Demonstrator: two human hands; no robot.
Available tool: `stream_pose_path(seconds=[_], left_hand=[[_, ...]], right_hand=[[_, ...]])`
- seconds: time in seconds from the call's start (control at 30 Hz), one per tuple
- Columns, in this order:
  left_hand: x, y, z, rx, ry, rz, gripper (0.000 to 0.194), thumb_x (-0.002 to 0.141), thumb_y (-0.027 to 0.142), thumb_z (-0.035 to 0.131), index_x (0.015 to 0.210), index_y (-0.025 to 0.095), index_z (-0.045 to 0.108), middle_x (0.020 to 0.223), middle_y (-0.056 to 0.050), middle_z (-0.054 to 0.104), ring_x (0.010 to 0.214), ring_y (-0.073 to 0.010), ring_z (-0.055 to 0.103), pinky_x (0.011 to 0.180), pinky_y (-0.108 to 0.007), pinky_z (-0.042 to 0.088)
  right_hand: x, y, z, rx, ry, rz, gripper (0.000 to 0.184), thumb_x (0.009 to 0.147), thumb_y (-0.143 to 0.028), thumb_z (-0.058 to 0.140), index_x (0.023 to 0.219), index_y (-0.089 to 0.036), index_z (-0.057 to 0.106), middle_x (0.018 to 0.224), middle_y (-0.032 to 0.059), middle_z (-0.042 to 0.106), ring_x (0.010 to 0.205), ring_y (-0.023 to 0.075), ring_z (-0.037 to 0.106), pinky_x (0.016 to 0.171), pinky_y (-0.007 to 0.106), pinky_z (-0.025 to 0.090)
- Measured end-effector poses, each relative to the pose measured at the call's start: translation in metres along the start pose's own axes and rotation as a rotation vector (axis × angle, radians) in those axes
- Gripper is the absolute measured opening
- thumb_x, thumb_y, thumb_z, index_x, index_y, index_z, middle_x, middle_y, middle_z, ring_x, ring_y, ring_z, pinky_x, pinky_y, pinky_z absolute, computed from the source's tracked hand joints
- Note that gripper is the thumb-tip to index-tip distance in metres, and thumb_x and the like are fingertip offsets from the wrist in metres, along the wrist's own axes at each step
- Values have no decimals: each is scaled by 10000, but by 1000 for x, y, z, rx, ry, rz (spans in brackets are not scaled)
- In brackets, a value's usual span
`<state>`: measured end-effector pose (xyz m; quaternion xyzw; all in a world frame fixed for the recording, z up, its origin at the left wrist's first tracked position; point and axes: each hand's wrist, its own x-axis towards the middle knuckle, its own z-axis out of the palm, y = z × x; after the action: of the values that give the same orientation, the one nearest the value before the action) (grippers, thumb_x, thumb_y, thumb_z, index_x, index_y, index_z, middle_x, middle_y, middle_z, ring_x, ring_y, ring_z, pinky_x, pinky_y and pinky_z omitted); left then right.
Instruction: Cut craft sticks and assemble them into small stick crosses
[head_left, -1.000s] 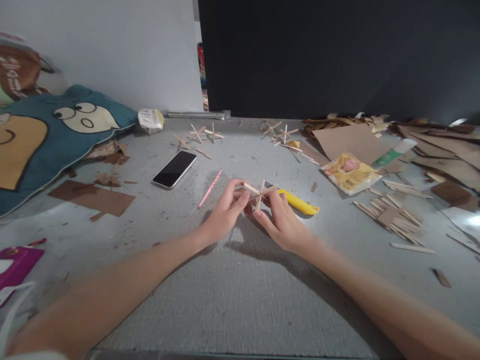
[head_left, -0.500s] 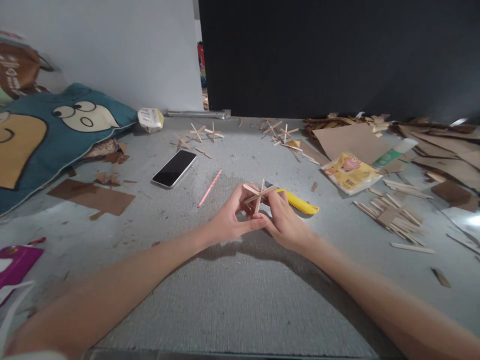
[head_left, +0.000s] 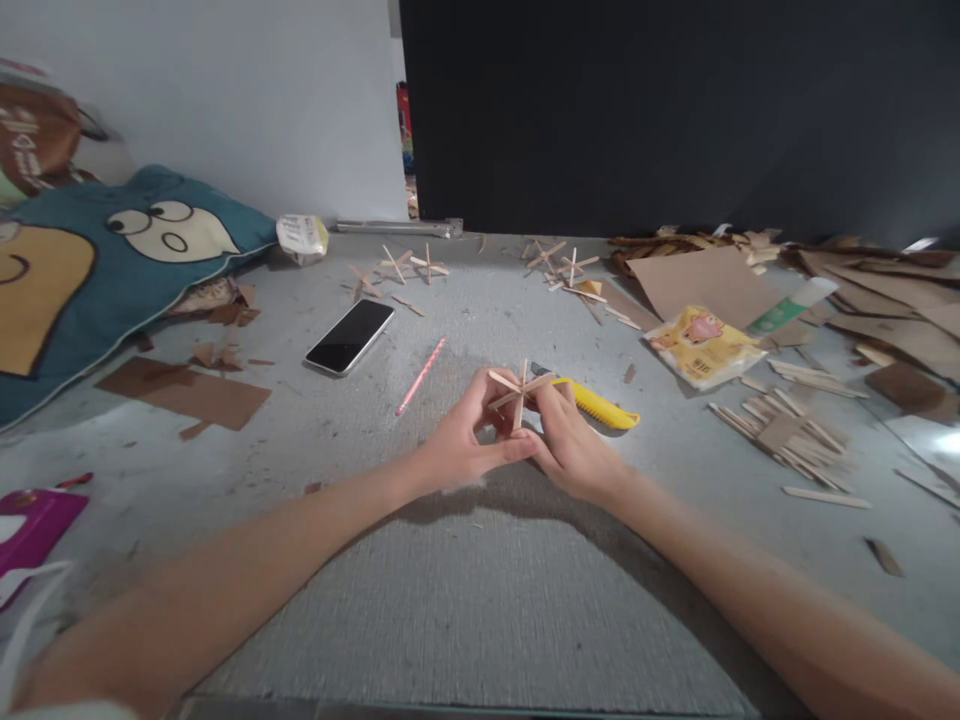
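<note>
Over the middle of the grey table, a star of crossed wooden craft sticks (head_left: 521,388) is held between both hands. My left hand (head_left: 474,430) curls round its left side, with the thumb stretched across the front to the right hand. My right hand (head_left: 574,440) grips the star from the right and below, fingers bent. Parts of the fingers are hidden behind the sticks. A yellow utility knife (head_left: 600,405) lies just beyond my right hand, and a pink patterned pencil (head_left: 421,376) lies to the left of the star.
A phone (head_left: 349,338) lies at back left, near a blue cushion (head_left: 150,270). More stick stars (head_left: 428,265) stand at the back. To the right are a yellow packet (head_left: 703,345), a glue tube (head_left: 793,306), loose craft sticks (head_left: 825,497) and cardboard pieces (head_left: 697,283).
My left thumb has moved from the star's left arm down and right, across to my right thumb. The star stays nearly in place, and the right hand has hardly moved.
</note>
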<state>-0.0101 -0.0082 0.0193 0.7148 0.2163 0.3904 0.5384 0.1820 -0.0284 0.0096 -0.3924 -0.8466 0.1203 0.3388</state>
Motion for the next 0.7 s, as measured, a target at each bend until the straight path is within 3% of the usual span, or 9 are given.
stream_pose_path(seconds=[0.1, 0.23, 0.33, 0.43, 0.53, 0.7], left_hand=[[0, 0, -1, -3, 12, 12, 378, 927, 476, 724, 1129, 236, 513, 1044, -54, 592, 842, -164, 580, 836, -372, 537], [-2, -3, -1, -12, 34, 65, 350, 951, 453, 700, 1178, 237, 543, 1092, -83, 649, 943, -193, 633, 880, -374, 540], [-3, -6, -1, -24, 41, 74, 319, 1022, 462, 579, 1236, 224, 588, 952, -59, 670, 813, -169, 649, 757, -322, 542], [-3, -7, -2, 138, 160, 89, 304, 1067, 427, 486, 1180, 224, 681, 755, -6, 616, 631, -140, 565, 633, -293, 483], [0, -6, -4, 412, 296, 224, 207, 1008, 387, 620, 1060, 233, 749, 810, -29, 636, 728, -167, 573, 700, -316, 488], [3, -8, -5, 414, 234, 274, 183, 1022, 352, 612, 1026, 223, 742, 954, -69, 721, 875, -191, 655, 798, -342, 532]], right_hand=[[-2, 1, 3, 153, 31, 52, 519, 1077, -619, 227, 1135, -217, 550, 1018, 108, 636, 885, 271, 577, 834, 470, 448], [-5, 7, 13, 583, 100, 194, 590, 1052, -682, 204, 1047, -248, 605, 989, 85, 618, 915, 263, 598, 846, 446, 486], [-3, 9, 18, 843, 143, 286, 645, 1029, -724, 179, 909, -244, 593, 886, 64, 560, 816, 240, 567, 766, 416, 496], [1, 7, 17, 862, 157, 347, 668, 986, -784, 192, 778, -246, 529, 762, 31, 456, 686, 211, 455, 655, 382, 452], [3, 5, 14, 810, 168, 394, 662, 952, -820, 234, 725, -254, 492, 720, 19, 411, 641, 200, 393, 606, 365, 418], [1, 8, 14, 812, 144, 464, 692, 911, -866, 296, 691, -252, 528, 678, 21, 445, 600, 193, 410, 559, 348, 417]])
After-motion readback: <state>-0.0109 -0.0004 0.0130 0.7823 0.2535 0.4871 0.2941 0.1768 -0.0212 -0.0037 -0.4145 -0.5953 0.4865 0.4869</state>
